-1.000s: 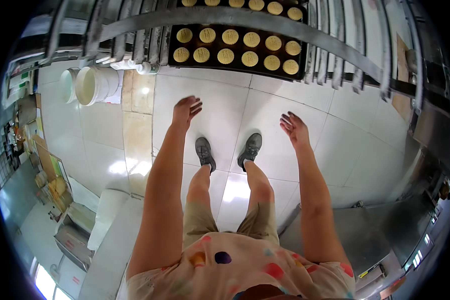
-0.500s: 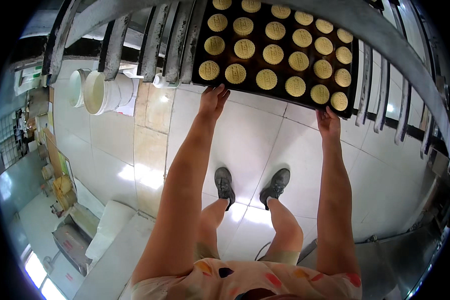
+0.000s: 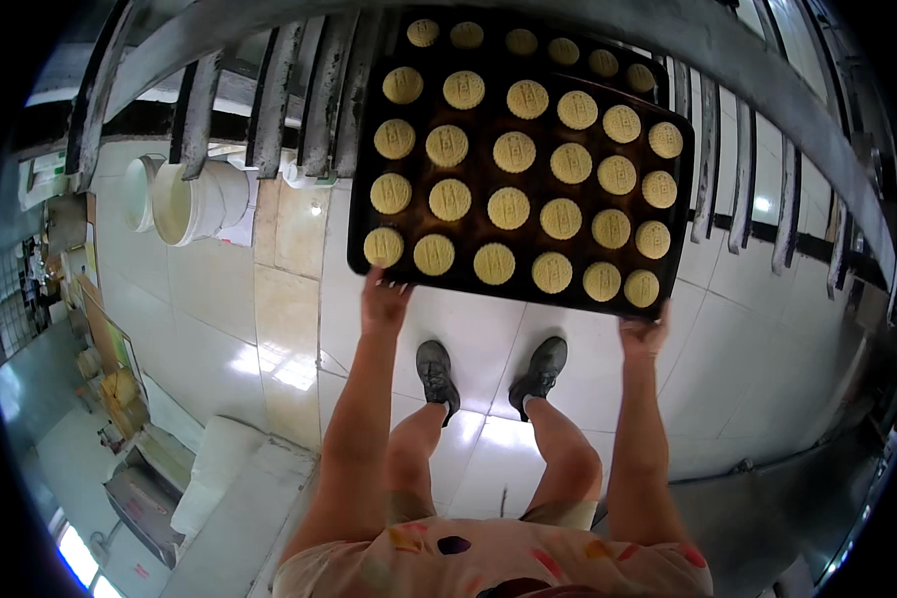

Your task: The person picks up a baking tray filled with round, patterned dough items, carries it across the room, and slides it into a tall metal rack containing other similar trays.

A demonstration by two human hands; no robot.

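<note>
A dark rectangular baking tray point(image 3: 480, 175) juts out of a metal rack toward me, tilting slightly down to the right. Rows of round, pale yellow cakes point(image 3: 508, 207) with fluted edges and stamped tops lie on it. My left hand point(image 3: 384, 301) grips the near left corner, its thumb by the rim and its fingers under the edge. At the near right corner, my right hand point(image 3: 646, 331) has hold of the tray, with part of its fingers hidden beneath. Beyond the tray, another dark tray shows a row of similar cakes point(image 3: 563, 51).
Metal runners point(image 3: 705, 149) of the rack stand on both sides of the tray, and a curved bar crosses above its far end. White buckets point(image 3: 197, 204) sit on the tiled floor point(image 3: 219, 299) at left. A grey metal surface point(image 3: 757, 518) lies low at right.
Both hands have drawn the tray toward me, out of the rack. Its near edge now lies closer to my feet, and the other tray's cakes have come into sight behind it.
</note>
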